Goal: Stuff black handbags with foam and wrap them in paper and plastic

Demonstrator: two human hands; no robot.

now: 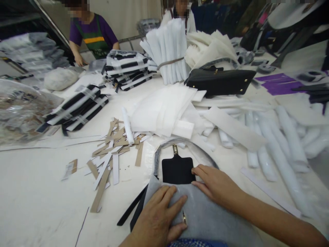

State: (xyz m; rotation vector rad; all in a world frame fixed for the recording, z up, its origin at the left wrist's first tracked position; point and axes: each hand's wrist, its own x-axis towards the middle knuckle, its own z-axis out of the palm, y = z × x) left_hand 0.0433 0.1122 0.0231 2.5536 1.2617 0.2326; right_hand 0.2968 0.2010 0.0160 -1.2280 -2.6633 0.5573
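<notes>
A black handbag [137,209] lies in front of me at the table's near edge, its front covered by a thin pale sheet [205,214]. My left hand [160,214] rests flat on that sheet with fingers spread, beside a small gold-coloured clasp [184,218] showing through a slit. At the sheet's upper edge, my right hand [214,180] pinches the right edge of a black flap [178,169]. A gold-coloured metal fitting [175,149] tops the flap. Behind it arches the bag's handle [156,159], wrapped in clear plastic.
Scattered cardboard strips [104,181] lie to the left. White sheets [161,109] and white padded rolls [280,147] spread behind and right. Farther back are another black handbag [221,82], a strapped bundle of white rolls [169,51] and black-and-white bundles [79,108]. Two people [94,34] stand across the table.
</notes>
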